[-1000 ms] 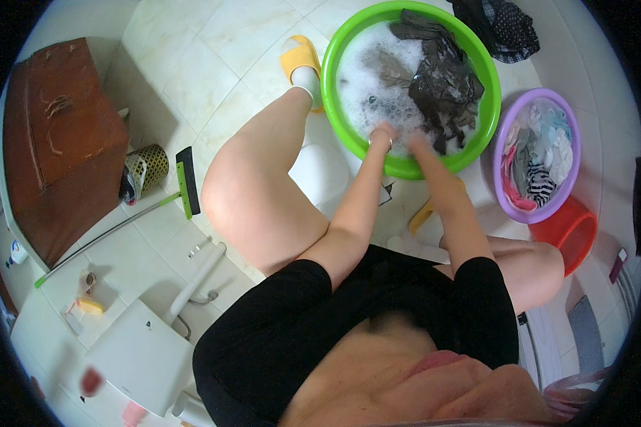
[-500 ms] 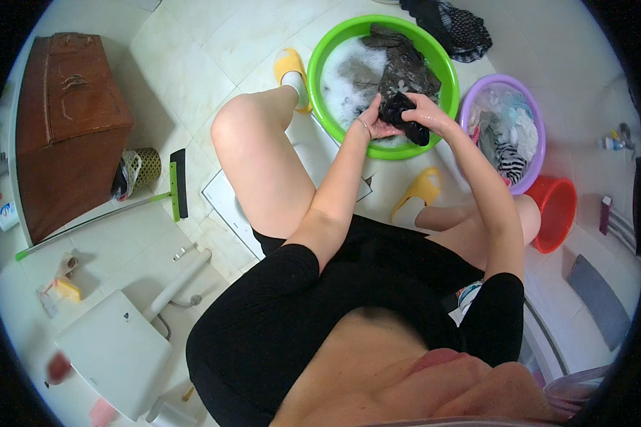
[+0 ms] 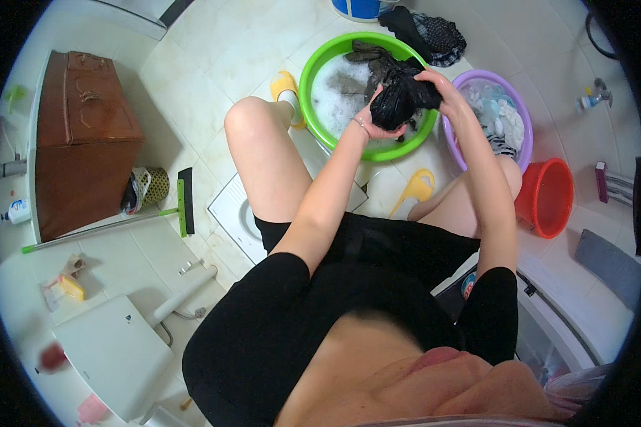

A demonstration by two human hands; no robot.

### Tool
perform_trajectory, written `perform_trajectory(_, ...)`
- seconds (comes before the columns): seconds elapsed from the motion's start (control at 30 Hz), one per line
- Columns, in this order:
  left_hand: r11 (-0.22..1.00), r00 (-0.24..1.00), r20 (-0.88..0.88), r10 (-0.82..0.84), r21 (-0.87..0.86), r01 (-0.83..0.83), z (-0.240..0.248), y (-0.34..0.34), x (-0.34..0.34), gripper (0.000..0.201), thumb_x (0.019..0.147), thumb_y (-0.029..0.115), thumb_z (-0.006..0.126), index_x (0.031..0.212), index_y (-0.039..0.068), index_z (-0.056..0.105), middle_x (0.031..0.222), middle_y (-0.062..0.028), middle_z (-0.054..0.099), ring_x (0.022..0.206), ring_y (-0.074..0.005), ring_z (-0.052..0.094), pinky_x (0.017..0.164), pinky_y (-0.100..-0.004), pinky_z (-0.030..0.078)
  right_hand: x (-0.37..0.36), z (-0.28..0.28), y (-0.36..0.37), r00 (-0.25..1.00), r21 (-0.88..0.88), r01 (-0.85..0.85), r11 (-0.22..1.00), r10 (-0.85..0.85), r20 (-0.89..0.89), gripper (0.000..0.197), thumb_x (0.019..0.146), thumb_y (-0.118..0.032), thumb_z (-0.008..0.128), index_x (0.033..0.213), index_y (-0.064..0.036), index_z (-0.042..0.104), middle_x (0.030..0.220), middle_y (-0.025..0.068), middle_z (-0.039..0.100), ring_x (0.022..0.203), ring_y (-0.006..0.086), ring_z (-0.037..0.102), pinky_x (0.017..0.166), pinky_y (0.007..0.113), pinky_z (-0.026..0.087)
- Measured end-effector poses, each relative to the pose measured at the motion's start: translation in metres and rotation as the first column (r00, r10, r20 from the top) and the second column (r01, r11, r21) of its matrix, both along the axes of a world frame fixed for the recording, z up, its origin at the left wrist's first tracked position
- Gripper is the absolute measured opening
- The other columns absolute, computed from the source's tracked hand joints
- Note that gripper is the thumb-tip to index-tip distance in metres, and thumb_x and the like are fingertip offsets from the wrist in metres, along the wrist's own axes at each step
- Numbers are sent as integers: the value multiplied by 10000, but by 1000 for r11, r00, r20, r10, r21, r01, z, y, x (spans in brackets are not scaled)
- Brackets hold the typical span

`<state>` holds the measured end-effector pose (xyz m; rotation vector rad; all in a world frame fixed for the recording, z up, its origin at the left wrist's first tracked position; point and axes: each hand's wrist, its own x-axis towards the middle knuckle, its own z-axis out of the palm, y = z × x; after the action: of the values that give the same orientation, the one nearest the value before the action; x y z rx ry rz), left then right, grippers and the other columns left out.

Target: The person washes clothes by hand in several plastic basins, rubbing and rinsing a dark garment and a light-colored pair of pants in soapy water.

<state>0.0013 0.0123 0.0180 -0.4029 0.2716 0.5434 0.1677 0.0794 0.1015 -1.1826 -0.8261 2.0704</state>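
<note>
A wet black garment is bunched between my hands over the near part of a bright green basin. My left hand cups it from the left and below. At its right end, my right hand has its fingers wrapped round the cloth. Beneath, the basin holds white suds and dark soaked clothing. The garment's exact kind cannot be made out.
Right of the basin stands a purple tub of mixed laundry, beside a red bucket. Dark clothes lie on the floor behind. A squat toilet, a floor squeegee and a brown cabinet are to the left.
The black garment is spread into a larger bunch, and my hands have moved farther apart. My right hand has risen toward the far side. The whole view has shifted slightly.
</note>
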Motion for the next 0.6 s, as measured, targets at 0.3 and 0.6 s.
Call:
perform_trajectory(0.3,986,995,-67,70,159,-59,72,20,-21,304,788,292,527,1011,86,528,970,-101,564,881,-242,532,809,-409,445,-21,-84,23,997,-107,74,991,-73,17,683,693,-562,541,1188,-128,355,1025,128,530,971,242,492,873,433,337)
perform_trajectory(0.6,969,966,142,215,89,-229,76,1,-14,255,772,170,516,1007,72,505,953,-103,546,828,-220,499,629,-300,447,-53,-55,-13,897,-281,108,953,-216,-386,681,707,-662,396,1112,-123,490,1105,56,506,964,209,509,841,350,427)
